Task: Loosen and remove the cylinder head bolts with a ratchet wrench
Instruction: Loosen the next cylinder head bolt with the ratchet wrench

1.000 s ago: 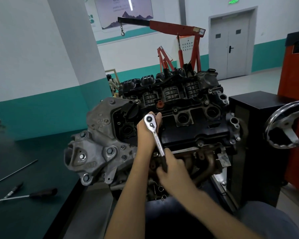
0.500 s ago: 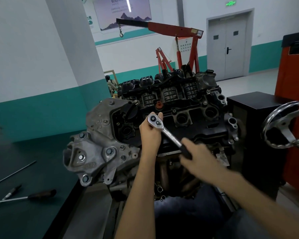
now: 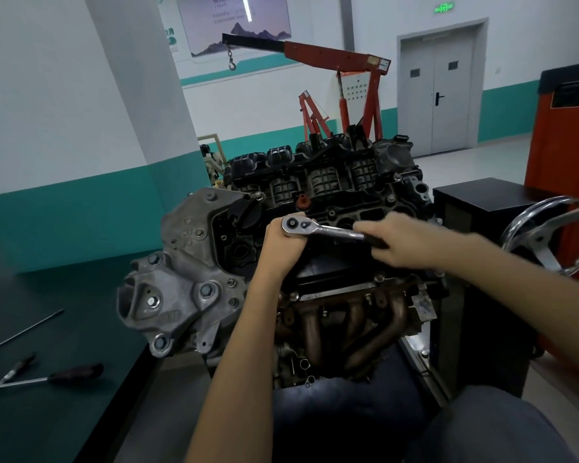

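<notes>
Ratchet wrench (image 3: 321,228) lies almost level across the top of the engine (image 3: 331,192), chrome head to the left, dark handle running out to the right. Left hand (image 3: 281,243) is curled round the head from below, cupping it; the bolt under it is hidden. Right hand (image 3: 401,242), blurred, is wrapped round the handle end. The two grips sit apart along the tool. A screwdriver (image 3: 74,373) lies on the dark bench (image 3: 64,429) at left.
</notes>
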A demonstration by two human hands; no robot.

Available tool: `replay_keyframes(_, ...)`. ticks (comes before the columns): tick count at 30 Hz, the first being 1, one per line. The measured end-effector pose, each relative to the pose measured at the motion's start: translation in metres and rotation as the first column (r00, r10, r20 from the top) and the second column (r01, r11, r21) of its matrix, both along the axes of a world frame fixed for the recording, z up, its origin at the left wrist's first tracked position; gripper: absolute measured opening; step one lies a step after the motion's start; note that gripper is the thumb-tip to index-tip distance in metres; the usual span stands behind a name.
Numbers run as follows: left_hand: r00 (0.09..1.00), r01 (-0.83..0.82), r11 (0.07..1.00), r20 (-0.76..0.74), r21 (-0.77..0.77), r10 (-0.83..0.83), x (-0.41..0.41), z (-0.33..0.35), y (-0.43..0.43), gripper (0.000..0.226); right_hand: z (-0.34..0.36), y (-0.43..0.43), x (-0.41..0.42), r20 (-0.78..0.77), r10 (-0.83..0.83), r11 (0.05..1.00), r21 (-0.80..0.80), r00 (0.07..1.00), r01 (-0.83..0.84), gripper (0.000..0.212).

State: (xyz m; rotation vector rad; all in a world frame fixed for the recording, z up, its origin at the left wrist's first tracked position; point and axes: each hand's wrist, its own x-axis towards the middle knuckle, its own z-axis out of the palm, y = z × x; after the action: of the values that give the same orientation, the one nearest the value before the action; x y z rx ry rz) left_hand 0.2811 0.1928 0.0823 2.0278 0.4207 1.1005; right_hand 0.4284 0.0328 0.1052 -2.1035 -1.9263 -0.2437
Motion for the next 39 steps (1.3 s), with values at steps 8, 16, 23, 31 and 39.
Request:
replay_keyframes(8,0.957,-0.031,0.980,0.278,-0.196,0.086,0.003,-0.017,-0.018,0.047,-0.060,-0.004,-0.055,-0.338,0.026,0.971,0.231,0.941,0.056,0.024)
replay_keyframes(16,0.985,-0.082,0.991,0.143,-0.104,0.097,-0.007,-0.012,-0.010,0.045,-0.105,0.032,-0.143,-0.725,0.073,0.930,0.298,0.685,0.216,0.025)
replay_keyframes(23,0.993,0.101,0.995,-0.066,0.024,-0.099,-0.007,0.005,-0.001,0.049,-0.013,-0.006,-0.014,-0.179,0.002,0.999,0.033,0.984,0.004,0.030)
replay_keyframes(31,0.965,-0.021,0.989,0.254,-0.146,0.058,0.004,-0.009,-0.018,0.050,-0.060,-0.006,-0.056,-0.393,0.022,0.974,0.215,0.919,0.069,0.033)
replay_keyframes(39,0.983,-0.103,0.994,0.149,-0.040,0.108,0.002,-0.010,-0.008,0.049,-0.106,0.032,-0.152,-0.766,0.124,0.903,0.350,0.631,0.248,0.020)
